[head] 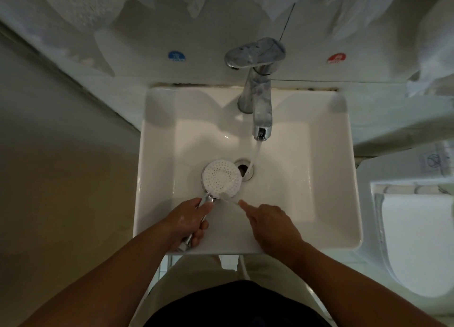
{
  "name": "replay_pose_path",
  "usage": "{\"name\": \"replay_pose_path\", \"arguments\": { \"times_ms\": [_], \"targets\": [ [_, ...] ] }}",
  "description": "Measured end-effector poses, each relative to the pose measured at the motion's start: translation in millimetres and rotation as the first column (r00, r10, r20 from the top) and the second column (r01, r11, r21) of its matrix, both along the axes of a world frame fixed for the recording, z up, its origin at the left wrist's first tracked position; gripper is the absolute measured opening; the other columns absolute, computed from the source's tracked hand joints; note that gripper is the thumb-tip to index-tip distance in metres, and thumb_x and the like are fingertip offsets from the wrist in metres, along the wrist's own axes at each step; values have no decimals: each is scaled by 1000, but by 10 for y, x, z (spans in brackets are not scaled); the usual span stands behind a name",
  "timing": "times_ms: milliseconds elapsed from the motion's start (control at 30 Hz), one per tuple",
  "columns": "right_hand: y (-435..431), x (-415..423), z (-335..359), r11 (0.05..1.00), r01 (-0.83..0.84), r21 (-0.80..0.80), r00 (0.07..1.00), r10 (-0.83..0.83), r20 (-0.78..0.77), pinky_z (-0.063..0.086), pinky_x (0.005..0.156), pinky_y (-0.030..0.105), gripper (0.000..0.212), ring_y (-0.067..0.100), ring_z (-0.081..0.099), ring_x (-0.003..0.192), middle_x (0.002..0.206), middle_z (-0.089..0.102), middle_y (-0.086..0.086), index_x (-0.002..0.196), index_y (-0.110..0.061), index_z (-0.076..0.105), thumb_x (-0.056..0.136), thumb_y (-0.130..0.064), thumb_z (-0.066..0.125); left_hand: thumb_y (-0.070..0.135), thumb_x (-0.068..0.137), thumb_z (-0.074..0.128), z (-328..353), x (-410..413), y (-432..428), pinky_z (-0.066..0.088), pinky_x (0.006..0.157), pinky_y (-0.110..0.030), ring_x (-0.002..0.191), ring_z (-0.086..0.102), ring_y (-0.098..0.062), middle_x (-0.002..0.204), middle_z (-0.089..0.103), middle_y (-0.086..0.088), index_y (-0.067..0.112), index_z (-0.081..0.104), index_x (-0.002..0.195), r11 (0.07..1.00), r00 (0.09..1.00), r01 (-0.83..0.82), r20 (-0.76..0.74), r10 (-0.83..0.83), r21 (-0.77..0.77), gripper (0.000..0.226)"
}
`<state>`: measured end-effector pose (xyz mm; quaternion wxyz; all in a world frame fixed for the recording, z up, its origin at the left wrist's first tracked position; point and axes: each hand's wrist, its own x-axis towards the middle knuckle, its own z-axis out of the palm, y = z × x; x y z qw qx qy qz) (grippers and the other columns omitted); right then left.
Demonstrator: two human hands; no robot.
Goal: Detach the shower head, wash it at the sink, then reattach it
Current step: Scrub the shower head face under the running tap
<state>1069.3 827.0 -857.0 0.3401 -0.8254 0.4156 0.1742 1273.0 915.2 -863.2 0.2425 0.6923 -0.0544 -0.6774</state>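
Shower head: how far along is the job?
Done: the shower head is off its mount, held over the sink by the left hand on its handle. In hand: washing; the tap runs, and the right hand works what looks like a small white brush on the nozzle face. Left: rinse, reattach.

The chrome handle of the shower head is largely covered by the left hand gripping it, with only short lengths showing above and below the fingers, and the head itself hides the left part of the drain. The thin white tool held by the right hand is blurred (brush or otherwise, cannot tell), its rear end concealed inside the curled fingers. Lettering on the blue sticker and red sticker is too small to read, and the toilet is cut off by the right edge.
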Motion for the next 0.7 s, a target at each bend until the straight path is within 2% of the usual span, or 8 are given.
{"name": "replay_pose_path", "arguments": {
  "times_ms": [100,133,233,333,400,533,700],
  "targets": [
    [-271,-69,-103,983,181,-41,982,-178,67,58,84,34,43,14,66,83,104,72,4,152,-31,41,109,-29,36,41,103,51,19,8,0,33,41,-22,39,38,-15,66,51,-7,10,56,110,1000,1000,-4,3,4,-4,32],
    [-292,-55,-106,984,174,-34,984,-172,56,59,84,35,44,15,67,83,106,73,4,152,-30,41,109,-30,36,40,103,50,26,12,1,33,41,-22,39,38,-14,66,51,-8,9,55,110,1000,1000,-4,5,4,-4,32],
    [-138,-47,-19,1000,0,22,1000,0,-26,57,87,36,49,18,64,89,106,66,4,157,-33,28,109,-31,34,39,104,50,30,6,-16,33,39,-22,38,38,-14,67,51,-8,9,55,110,1000,1000,16,7,-16,0,31],
    [-315,-73,-40,996,76,-36,997,-76,-1,57,80,33,47,16,63,81,95,64,2,155,-30,36,108,-26,38,38,104,50,15,-4,-5,33,41,-22,39,37,-15,67,51,-8,8,53,109,1000,1000,19,1,-19,-7,30],
    [-370,-17,-67,992,112,-61,994,-111,20,58,78,32,45,15,64,78,98,70,4,153,-25,41,108,-24,40,38,104,49,12,0,-5,32,42,-22,40,37,-16,67,50,-8,8,53,109,1000,1000,20,4,-20,-5,30],
    [-158,-56,0,994,105,-2,994,-105,-6,56,87,35,48,16,63,87,107,69,5,156,-30,32,109,-28,36,37,104,49,22,-4,-8,33,41,-22,40,37,-16,68,50,-10,11,53,103,999,999,38,8,-38,-6,26],
    [-353,115,-149,977,183,-107,981,-174,82,58,76,32,42,15,66,76,98,73,4,149,-26,47,107,-21,41,37,105,48,39,-29,-44,33,41,-23,40,37,-16,68,49,-9,12,53,103,999,999,53,8,-53,3,26]
  ]
}}
